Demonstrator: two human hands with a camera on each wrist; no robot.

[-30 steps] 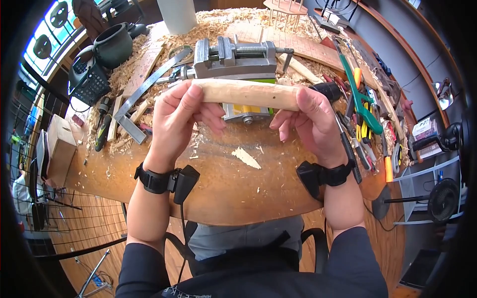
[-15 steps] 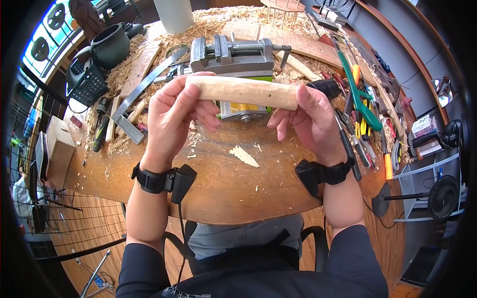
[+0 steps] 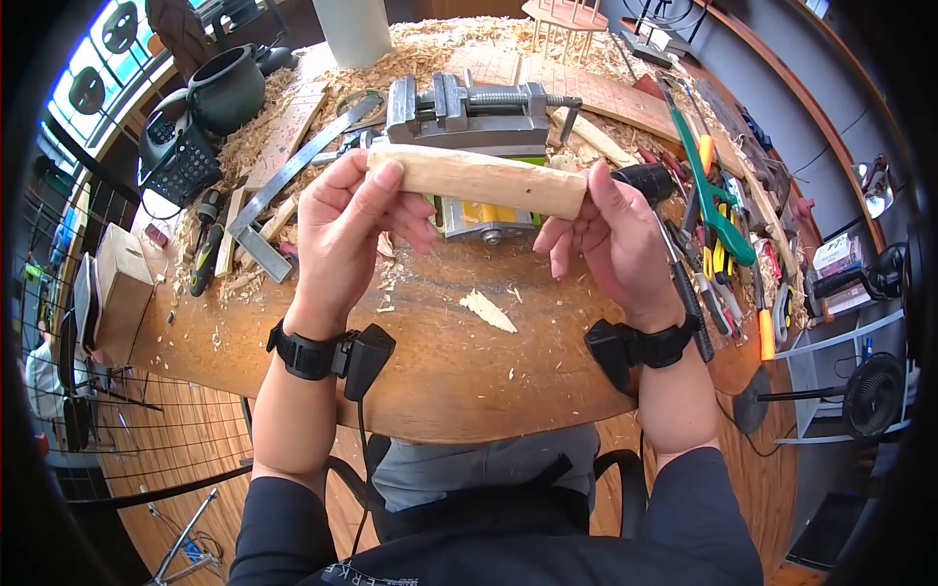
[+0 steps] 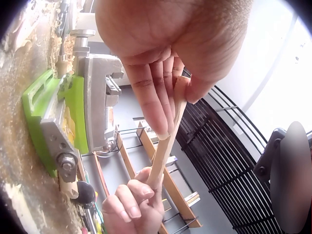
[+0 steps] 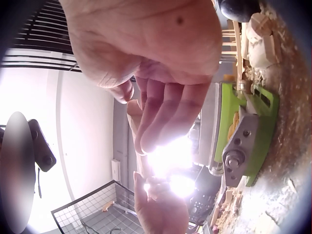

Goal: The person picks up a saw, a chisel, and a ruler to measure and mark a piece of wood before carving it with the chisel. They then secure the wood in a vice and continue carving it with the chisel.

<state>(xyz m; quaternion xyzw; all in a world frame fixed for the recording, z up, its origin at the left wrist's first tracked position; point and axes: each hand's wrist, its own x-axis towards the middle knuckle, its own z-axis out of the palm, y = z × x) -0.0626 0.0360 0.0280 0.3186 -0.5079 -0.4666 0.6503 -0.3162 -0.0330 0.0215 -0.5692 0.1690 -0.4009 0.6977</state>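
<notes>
A pale, whittled wooden stick (image 3: 479, 181) with a small dark spot near its right end is held up crosswise above the table. My left hand (image 3: 342, 225) pinches its left end between thumb and fingers. At the other end my right hand (image 3: 625, 239) grips it, thumb along the end face. In the left wrist view the stick (image 4: 168, 136) runs from the left thumb down to the right hand. Glare washes out part of it in the right wrist view. Behind the stick stands a grey metal vise (image 3: 518, 127) with a green and yellow part (image 3: 479, 213) below.
Wood shavings cover the back of the wooden table (image 3: 440, 371), and a larger chip (image 3: 489, 311) lies near its middle. A metal square (image 3: 262, 256) lies left. A green-handled saw (image 3: 718, 234) and several hand tools crowd the right. A dark pot (image 3: 227, 90) stands back left.
The stick has turned slightly in my hands: its left end shows more above the left thumb, and it slopes a little more down to the right. Both hands keep their hold.
</notes>
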